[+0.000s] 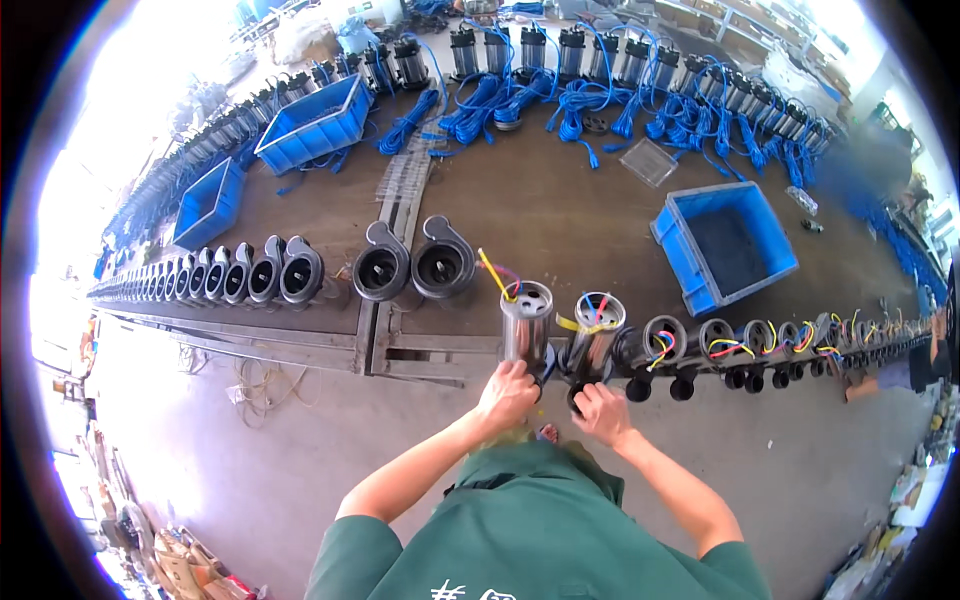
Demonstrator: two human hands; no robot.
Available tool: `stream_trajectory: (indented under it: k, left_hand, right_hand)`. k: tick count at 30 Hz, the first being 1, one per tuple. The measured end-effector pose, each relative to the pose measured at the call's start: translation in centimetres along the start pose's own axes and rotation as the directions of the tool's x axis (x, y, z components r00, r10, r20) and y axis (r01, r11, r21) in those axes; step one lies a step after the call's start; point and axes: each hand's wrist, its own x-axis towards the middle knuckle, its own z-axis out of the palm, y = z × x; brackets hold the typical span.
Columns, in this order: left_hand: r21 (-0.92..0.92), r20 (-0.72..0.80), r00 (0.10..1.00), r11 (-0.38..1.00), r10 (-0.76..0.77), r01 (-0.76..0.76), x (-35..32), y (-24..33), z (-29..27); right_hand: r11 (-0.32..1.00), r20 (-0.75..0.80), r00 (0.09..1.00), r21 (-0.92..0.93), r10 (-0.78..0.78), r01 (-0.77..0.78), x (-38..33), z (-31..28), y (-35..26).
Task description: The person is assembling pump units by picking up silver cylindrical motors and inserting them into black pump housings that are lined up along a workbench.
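Two shiny steel motor cylinders stand side by side at the near edge of the bench in front of me. Yellow and red wires stick out of the left one's top; blue, red and yellow wires rise from the right cylinder. My left hand has its fingers closed against the lower part of the left cylinder. At the foot of the right cylinder, my right hand is closed on the black pump base. My fingertips are partly hidden.
Black pump housings line up to the left; wired pump bodies continue to the right. Blue crates sit on the bench. Finished-looking pumps with blue cable coils fill the far edge. Another person's arm reaches in at far right.
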Motion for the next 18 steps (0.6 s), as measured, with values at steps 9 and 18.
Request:
stream_trajectory:
  k: [9, 18]
  left_hand:
    - [-0.116, -0.162, 0.846, 0.862, -0.507, 0.494, 10.8, -6.3, -6.5]
    - [-0.247, 0.151, 0.595, 0.553, -0.789, 0.796, 24.1, -18.2, -7.6]
  right_hand:
    - [0.903, -0.041, 0.903, -0.027, 0.429, -0.43, 15.1, -7.5, 3.0]
    - [0.819, 0.305, 0.761, -0.173, 0.572, -0.546, 32.7, -7.7, 13.5]
